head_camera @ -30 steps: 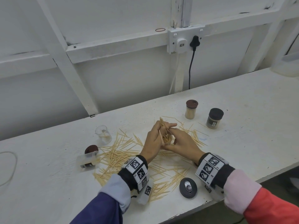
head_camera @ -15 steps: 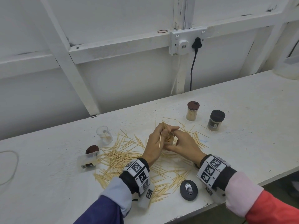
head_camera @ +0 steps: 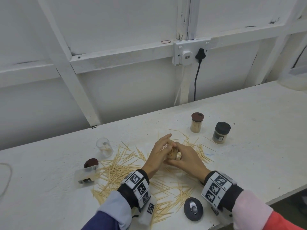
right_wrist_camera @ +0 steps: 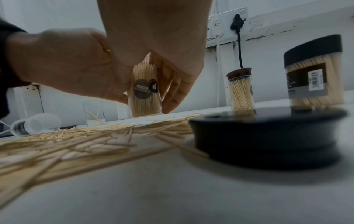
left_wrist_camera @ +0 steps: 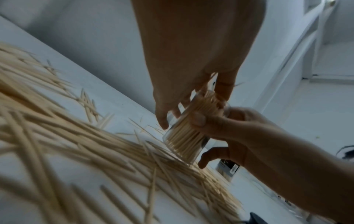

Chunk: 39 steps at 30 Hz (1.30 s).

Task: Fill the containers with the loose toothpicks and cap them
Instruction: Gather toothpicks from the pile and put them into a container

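Since a second ago our left hand (head_camera: 160, 151) has pressed the raised toothpicks down into the upright container (head_camera: 172, 154), gripped by our right hand (head_camera: 186, 159).

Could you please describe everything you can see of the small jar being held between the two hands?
The small jar is a clear, plastic-looking cylinder with a round dark label, packed almost full of pale toothpicks. It has no cap and stands roughly upright amid the loose toothpicks on the white table. The right hand grips its side; the left hand covers its open top.
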Motion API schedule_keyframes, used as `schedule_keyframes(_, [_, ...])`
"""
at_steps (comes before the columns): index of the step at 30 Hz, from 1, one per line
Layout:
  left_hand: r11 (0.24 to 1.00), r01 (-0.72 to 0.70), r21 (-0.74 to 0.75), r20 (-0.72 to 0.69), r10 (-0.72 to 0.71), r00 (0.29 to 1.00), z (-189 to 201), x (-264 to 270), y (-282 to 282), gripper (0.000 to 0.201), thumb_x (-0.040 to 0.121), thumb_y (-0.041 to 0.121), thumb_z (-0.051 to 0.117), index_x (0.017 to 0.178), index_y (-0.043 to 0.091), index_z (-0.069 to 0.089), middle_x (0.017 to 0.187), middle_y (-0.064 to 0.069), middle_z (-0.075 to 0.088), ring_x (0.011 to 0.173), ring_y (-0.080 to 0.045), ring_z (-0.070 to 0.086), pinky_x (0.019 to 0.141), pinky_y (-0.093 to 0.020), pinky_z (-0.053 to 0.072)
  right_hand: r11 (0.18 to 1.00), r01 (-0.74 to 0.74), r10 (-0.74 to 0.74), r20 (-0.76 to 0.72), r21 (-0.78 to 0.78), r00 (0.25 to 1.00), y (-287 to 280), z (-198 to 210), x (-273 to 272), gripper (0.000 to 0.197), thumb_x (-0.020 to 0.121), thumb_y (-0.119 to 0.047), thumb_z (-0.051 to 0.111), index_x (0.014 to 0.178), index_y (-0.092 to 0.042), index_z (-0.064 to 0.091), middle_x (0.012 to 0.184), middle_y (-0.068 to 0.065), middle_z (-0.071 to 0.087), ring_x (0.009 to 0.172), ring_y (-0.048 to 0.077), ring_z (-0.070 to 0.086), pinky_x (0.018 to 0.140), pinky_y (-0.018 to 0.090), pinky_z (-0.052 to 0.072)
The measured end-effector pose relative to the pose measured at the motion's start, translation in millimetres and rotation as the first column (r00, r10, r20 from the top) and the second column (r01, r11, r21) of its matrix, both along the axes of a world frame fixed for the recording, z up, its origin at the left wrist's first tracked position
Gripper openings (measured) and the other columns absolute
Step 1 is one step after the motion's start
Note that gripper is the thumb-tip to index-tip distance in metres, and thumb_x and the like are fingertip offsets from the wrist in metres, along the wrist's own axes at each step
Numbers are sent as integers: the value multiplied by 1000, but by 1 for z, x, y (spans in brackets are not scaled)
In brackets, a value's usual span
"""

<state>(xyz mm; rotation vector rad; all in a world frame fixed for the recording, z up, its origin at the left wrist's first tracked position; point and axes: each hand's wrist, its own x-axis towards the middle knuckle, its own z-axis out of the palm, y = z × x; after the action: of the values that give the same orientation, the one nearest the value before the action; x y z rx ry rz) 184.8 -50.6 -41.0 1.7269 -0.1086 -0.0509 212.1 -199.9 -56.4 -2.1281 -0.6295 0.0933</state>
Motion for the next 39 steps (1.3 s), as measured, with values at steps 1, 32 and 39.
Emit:
schedule_keyframes(1, [999,22,-22,-36,-23,999,3,0,-1,15,98,18,49,93,21,62,145,13,43,134,-10,39,105,-19,35,1000,-4,4,-4,-1,1000,0,-1,0,49,65,-58,67,104,-31,59,86,-15,65,81,0,60,69,26,49])
schedule_keyframes(32, [997,41,-62,-106,-48,993,22,-2,-4,46,101,53,33,119,32,69,144,17,46,131,-3,45,103,-25,35,998,-13,15,27,-66,1000,-2,6,1,49,73,-45,77,114,-24,61,97,-15,65,87,1,59,74,28,50])
schedule_keyframes(39, [995,-5,-102,-88,-4,996,19,-5,-7,47,103,39,37,150,37,30,136,11,57,112,19,48,90,-9,39,998,-33,35,41,-51,999,-1,6,-1,53,73,-46,76,121,-33,56,99,-20,64,87,-3,58,71,19,46])
